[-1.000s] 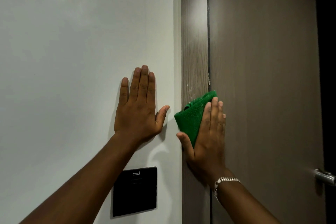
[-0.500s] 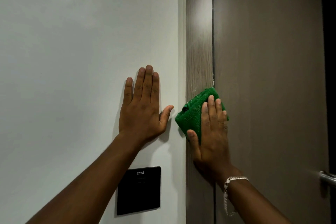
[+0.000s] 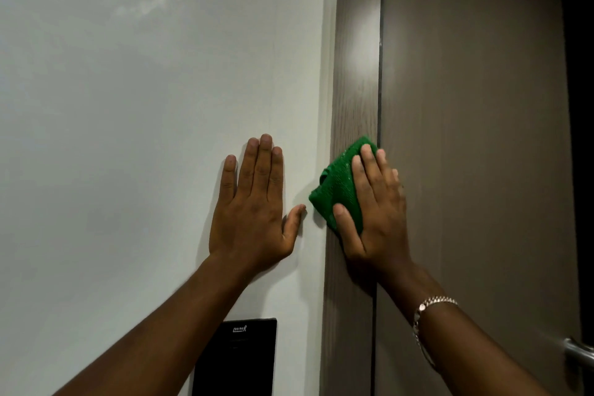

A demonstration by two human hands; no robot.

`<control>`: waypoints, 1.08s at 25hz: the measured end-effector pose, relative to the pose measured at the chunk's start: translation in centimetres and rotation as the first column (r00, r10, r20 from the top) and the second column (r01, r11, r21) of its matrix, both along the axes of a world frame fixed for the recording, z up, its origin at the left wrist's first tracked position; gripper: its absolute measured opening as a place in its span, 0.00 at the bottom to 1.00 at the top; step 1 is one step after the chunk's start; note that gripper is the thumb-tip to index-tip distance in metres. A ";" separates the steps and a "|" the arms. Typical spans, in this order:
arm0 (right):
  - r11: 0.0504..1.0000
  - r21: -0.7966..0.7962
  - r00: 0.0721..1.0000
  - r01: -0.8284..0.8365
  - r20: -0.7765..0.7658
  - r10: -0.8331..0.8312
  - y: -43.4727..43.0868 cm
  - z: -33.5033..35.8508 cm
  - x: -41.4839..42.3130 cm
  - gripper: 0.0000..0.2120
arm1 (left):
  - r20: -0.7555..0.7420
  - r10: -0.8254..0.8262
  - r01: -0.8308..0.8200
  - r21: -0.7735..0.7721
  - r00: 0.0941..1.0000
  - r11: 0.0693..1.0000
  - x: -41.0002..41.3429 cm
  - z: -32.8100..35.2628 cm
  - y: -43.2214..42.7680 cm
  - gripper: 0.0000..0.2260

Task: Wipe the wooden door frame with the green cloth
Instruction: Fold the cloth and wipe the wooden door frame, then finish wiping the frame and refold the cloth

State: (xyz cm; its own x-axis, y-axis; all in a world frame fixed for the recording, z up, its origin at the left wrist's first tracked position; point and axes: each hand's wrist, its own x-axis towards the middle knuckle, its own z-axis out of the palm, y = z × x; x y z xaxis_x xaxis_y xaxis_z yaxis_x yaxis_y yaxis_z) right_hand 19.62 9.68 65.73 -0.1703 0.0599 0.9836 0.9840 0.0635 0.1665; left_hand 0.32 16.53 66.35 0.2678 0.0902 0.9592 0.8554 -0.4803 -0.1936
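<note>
Green cloth (image 3: pixel 338 190) slants up-right under right hand (image 3: pixel 376 215) on vertical wooden frame (image 3: pixel 355 80).

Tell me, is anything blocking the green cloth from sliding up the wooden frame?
Nothing visible. The right hand presses the green cloth flat on the door frame, whose strip above is bare. The left hand rests on the wall, off the frame.

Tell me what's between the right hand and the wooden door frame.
The green cloth lies there. The right hand presses it flat against the door frame, with straight fingers over it. The head view shows this.
</note>
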 end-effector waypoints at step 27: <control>0.836 -0.342 0.669 -0.429 -0.742 0.040 -9.0 -24.0 -3.4 0.30 | 0.674 -0.162 0.691 -0.681 0.721 0.241 2.7 -21.6 -11.6 0.09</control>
